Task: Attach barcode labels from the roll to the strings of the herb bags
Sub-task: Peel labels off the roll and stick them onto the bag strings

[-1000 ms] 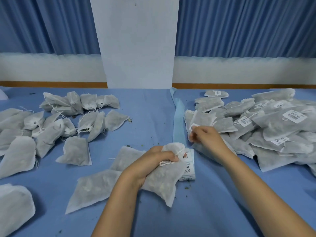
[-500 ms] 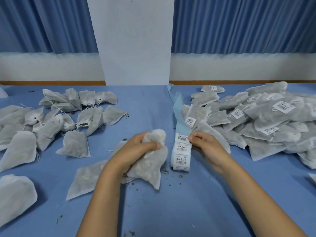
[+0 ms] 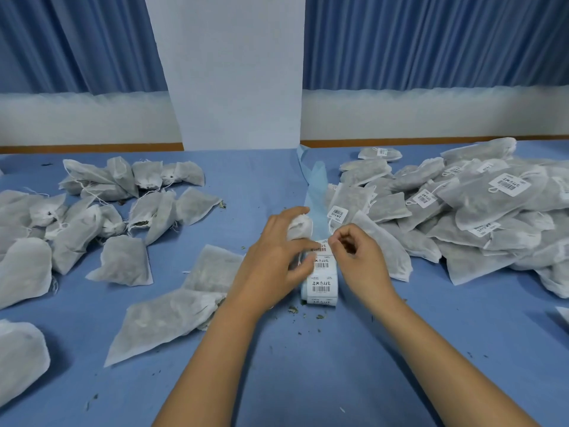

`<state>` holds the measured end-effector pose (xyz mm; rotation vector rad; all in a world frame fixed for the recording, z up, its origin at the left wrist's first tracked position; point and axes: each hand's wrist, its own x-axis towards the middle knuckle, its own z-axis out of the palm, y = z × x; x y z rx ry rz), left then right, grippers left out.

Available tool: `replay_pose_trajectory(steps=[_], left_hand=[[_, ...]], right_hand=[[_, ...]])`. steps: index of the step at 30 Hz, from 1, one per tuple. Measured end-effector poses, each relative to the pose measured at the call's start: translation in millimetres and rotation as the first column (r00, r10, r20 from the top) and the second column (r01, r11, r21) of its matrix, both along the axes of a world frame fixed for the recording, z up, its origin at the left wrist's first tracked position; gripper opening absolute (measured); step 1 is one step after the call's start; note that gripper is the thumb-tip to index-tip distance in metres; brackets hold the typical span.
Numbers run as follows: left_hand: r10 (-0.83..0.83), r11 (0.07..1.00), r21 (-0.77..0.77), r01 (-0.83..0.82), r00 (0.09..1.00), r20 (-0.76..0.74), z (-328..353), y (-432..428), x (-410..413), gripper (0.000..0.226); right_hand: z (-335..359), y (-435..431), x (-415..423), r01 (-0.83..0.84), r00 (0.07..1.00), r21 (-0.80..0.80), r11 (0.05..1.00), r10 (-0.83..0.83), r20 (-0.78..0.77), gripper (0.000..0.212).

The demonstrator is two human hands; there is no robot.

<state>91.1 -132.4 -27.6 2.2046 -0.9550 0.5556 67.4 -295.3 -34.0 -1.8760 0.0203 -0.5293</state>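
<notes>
Your left hand (image 3: 274,260) grips a white mesh herb bag (image 3: 298,226), fingertips resting on the white barcode label roll (image 3: 320,282) lying on the blue surface (image 3: 308,365). Your right hand (image 3: 360,260) pinches the top label (image 3: 321,245).

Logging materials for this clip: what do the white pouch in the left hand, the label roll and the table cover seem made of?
White drawstring herb bag: probably thin non-woven fabric; matte, fibrous, bunches softly. White barcode label roll: likely printed paper on smooth pale blue backing strip. Blue table cover: matte, cloth-like, material unclear.
</notes>
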Motion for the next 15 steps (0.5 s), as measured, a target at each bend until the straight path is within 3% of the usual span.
replay_pose_trajectory(steps=[4,7,15], left_hand=[[-0.007,1.0,-0.002,0.007,0.997,-0.078,-2.3,-1.5,-1.0,0.03],[0.005,0.999,-0.052,-0.009,0.997,-0.075,-3.8,-3.4,1.0,0.029],[-0.013,0.988,-0.155,-0.005,0.993,-0.118,-6.3,-4.9,1.8,0.027]], right_hand=[[4.6,-3.8,-2.2,-0.108,0.985,0.248,0.963,0.138,-0.105,0.005],[8.1,-12.3,-5.9,-0.198,0.945,0.426,0.883,0.288,-0.157,0.017],[13.8,-17.2,-10.3,-0.239,0.928,0.394,0.888,0.328,-0.176,0.016]])
